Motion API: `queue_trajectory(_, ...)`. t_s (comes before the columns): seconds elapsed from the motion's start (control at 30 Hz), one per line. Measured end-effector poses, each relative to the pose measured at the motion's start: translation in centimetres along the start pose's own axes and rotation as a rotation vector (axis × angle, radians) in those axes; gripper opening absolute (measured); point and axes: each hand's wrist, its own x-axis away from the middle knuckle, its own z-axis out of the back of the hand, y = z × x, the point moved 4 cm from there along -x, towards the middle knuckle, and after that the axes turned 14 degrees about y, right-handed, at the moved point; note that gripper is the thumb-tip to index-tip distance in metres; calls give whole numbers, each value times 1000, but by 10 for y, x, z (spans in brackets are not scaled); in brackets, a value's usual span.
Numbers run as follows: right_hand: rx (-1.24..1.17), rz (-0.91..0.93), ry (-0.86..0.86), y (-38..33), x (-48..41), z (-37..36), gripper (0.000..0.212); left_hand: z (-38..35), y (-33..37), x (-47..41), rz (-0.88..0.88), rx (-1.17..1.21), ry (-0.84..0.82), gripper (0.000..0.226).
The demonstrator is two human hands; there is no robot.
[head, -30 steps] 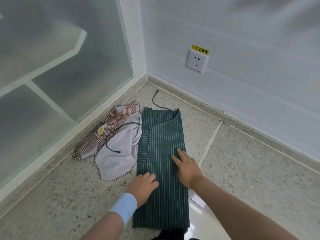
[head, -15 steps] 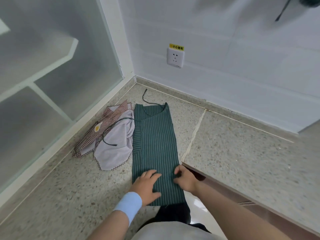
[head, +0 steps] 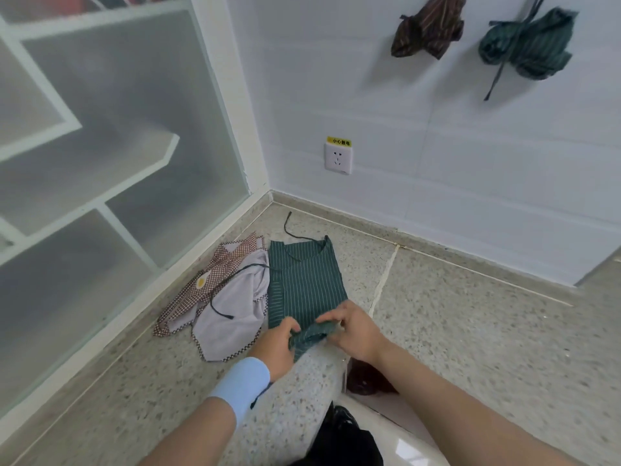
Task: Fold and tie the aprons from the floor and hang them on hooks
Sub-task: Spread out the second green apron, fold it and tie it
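Down on the floor (head: 470, 331) by the wall corner, the left hand (head: 277, 344) and right hand (head: 356, 331) — fingers curled, forearms angling in toward each other — both pinch the bunched-up near end of the green striped apron (head: 304, 284), rest of it lying flat right beside a checked apron (head: 228, 297).

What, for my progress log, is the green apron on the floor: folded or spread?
Folded: the green apron lies as a narrow strip, and the left hand and right hand grip its near end, bunched up.
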Motion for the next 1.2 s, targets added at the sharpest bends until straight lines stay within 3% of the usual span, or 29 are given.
queue_trajectory(0.1,67,97,63,-4,-6,14,8,20,15,-13,-60,-101,-256,20)
queue_trajectory(0.27,-73,-267,-340,24,-9,25,37,37,33,-22,-155,-307,-567,27)
queue_trajectory(0.4,-181,-387,-326,41,-17,32,21,42,38,-46,-161,-311,-657,33)
queue_trajectory(0.77,150,-328,79,66,-108,29,15,27,29,-162,-73,-196,-78,30)
queue_trajectory(0.97,307,-379,82,93,-150,7,23,-8,9,-191,-90,-221,283,42)
queue_trajectory(1.1,402,-477,33,113,-161,-6,29,-46,0,-177,-245,-217,349,39)
queue_trajectory(1.2,352,-522,86,121,-163,-8,22,-72,-12,-173,-250,-243,169,42)
